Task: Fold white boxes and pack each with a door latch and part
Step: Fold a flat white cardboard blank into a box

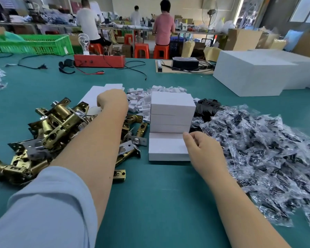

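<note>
My left hand point(111, 100) reaches the flat white cardboard sheets point(91, 97); its fingers are hidden. My right hand's point(202, 147) fingers curl, touching the low white box point(166, 147). No words show.

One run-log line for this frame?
left hand: reaching to flat white blanks | right hand: on lone closed box | stack: untouched

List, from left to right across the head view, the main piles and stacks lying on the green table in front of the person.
Brass door latches → stack of closed white boxes → black parts → heap of small clear bags. The flat box blanks and little white pieces lie further back, so they are left out.
</note>
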A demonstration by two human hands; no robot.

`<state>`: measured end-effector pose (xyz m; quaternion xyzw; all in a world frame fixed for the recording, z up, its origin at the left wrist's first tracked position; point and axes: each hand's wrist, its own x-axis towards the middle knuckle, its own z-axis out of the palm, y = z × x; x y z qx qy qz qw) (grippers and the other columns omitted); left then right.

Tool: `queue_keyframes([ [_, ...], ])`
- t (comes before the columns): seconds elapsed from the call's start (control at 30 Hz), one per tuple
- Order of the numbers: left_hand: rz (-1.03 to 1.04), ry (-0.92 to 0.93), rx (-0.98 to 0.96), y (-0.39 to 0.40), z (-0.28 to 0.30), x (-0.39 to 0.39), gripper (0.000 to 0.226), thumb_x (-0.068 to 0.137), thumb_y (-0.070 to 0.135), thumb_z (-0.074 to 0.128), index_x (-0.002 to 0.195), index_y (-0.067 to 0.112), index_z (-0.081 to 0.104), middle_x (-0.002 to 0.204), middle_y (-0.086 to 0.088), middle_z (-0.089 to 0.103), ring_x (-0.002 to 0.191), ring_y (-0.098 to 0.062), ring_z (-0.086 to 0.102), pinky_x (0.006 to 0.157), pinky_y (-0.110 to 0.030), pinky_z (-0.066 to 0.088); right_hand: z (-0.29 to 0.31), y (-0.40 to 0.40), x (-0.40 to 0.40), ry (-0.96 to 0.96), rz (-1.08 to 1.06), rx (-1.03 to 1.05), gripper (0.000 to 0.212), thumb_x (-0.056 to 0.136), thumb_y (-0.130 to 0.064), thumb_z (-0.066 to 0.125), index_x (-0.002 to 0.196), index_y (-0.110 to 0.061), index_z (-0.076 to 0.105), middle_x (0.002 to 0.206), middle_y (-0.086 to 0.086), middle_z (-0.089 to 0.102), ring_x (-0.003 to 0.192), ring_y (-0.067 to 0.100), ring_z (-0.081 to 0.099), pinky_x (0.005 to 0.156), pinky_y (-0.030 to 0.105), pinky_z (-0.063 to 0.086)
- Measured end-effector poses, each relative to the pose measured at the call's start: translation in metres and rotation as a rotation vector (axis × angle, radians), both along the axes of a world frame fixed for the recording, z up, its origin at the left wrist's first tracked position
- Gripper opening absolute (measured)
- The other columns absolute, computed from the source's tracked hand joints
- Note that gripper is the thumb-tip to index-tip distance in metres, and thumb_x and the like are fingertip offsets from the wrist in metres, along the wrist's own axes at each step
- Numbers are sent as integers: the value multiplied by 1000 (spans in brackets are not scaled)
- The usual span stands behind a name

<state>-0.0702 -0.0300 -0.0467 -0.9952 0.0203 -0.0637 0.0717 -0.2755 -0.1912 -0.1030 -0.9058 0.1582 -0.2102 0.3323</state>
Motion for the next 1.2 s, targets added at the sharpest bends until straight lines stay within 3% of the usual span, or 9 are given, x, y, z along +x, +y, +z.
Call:
queue_keyframes([
  [0.1,-81,-75,78,-1,9,-3,20,81,-1,62,96,12,62,91,-5,62,88,-27,61,82,-35,52,1,0,0,-29,0,27,31,97,-43,42,75,-23,54,60,-6,50,59,8,46,52,28,30],
  [0.2,-187,-193,98,-4,27,-15,21,82,-9,57,82,12,54,63,-3,40,66,-22,48,53,-25,36,1,1,-2,-64,3,46,32,96,-42,42,76,-22,56,59,-4,50,59,10,46,53,29,33],
  [0.27,-234,-271,40,-7,40,-28,19,86,-9,53,83,9,52,63,-4,38,69,-25,47,52,-27,32,0,3,-4,-105,10,50,30,96,-40,43,77,-22,56,57,-6,49,57,7,45,53,29,34],
  [0.47,-329,-521,-419,8,76,-89,18,95,1,48,105,-1,63,92,-16,63,83,-32,56,64,-36,35,8,18,-10,-262,139,249,12,95,-30,52,88,-38,57,63,-7,55,57,9,49,60,32,45],
  [0.57,-482,-597,-891,27,80,-128,26,96,7,48,115,8,66,102,-8,71,82,-17,62,68,-25,44,17,24,-15,-307,178,438,13,95,-28,53,95,-40,56,65,-5,56,55,8,49,55,29,46],
  [0.67,-551,-291,-1394,31,65,-159,34,94,4,54,126,11,61,108,2,69,80,-7,69,68,-27,59,24,31,-22,-336,278,867,14,96,-25,49,105,-27,60,66,-7,62,55,9,55,49,24,48],
  [0.87,-361,304,-1840,7,-15,-182,44,94,-6,54,135,10,54,97,-7,69,80,-13,68,63,-26,58,21,33,-37,-332,380,1335,40,92,-48,41,91,-32,78,104,-3,73,93,16,70,69,30,58],
  [0.97,-388,377,-1889,5,-42,-186,49,93,-4,56,138,13,52,89,2,72,84,-13,69,66,-28,59,12,28,-43,-346,411,1366,41,83,-46,48,101,-22,76,110,4,72,99,19,69,74,31,57],
  [1.2,-601,499,-1674,5,-51,-198,79,59,45,82,129,25,51,124,2,64,113,-11,62,87,-27,54,5,26,-49,-210,497,1083,42,83,-23,66,123,-13,59,119,9,68,104,26,65,92,39,52],
])
